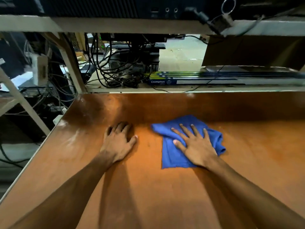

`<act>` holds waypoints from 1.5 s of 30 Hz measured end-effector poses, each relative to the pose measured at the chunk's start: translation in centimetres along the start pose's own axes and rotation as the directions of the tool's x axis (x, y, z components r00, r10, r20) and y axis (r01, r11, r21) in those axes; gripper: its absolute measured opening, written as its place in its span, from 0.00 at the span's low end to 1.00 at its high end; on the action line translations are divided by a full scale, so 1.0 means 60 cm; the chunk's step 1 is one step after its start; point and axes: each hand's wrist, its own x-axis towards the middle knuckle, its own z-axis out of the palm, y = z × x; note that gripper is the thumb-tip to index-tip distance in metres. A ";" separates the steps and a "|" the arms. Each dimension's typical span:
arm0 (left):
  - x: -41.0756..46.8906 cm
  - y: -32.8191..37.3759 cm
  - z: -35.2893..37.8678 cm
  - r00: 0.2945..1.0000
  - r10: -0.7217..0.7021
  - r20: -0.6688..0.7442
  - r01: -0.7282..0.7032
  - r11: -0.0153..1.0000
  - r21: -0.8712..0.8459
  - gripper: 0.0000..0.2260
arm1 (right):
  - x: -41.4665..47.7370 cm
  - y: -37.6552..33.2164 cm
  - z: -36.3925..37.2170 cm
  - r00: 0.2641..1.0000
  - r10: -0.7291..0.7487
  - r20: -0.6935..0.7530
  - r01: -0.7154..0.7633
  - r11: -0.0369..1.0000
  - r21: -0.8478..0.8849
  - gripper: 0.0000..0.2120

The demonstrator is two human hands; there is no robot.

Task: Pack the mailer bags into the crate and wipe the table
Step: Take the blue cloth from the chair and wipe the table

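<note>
Left hand: bare; short trimmed nail on the thumb; the fingertips are dim with shadow, so their detail is hard to make out.
Right hand: bare; short, rounded nails on the thumb and all four fingers; tendon ridges show across its back.
Left forearm: bare from the wrist to the picture's edge; slim.
Right forearm: bare from the wrist to the picture's edge; slim.
</note>
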 end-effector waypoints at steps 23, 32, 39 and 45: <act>-0.407 0.109 0.001 0.991 0.123 0.058 -0.121 0.992 -0.027 0.33 | -0.331 0.100 -0.007 0.956 0.292 0.023 -0.293 0.954 0.065 0.29; -0.452 0.111 -0.008 0.984 0.176 0.028 -0.174 0.983 -0.057 0.28 | -0.455 0.058 -0.006 0.941 0.336 0.038 -0.338 0.937 0.092 0.29; -0.574 0.104 -0.017 0.974 0.216 0.064 -0.208 0.972 -0.109 0.30 | -0.655 -0.099 0.001 0.996 -0.073 0.048 0.071 0.997 0.042 0.28; -0.635 0.077 -0.034 0.952 0.295 0.079 -0.288 0.954 -0.086 0.31 | -0.715 0.000 -0.009 0.902 0.433 0.003 -0.432 0.899 0.068 0.34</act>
